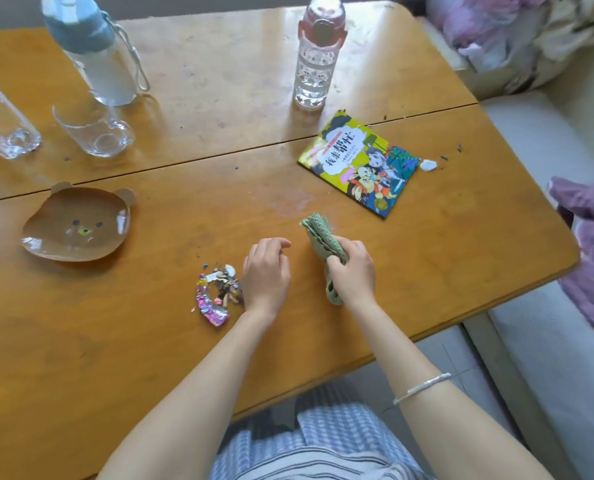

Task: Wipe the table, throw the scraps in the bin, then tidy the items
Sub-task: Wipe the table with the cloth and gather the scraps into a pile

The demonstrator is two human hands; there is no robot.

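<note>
On the table the scraps lie heaped at 7 o'clock by the empty, relaxed left hand, the right hand grips the cloth, so binning and tidying seem not yet done.

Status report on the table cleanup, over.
Right hand grips folded green cloth. Left hand empty, loosely curled, beside pile of shiny wrapper scraps. White scrap and dark crumbs lie beside yellow picture book.

Bare table lies right of the cloth; the book probably blocks beyond.
</note>
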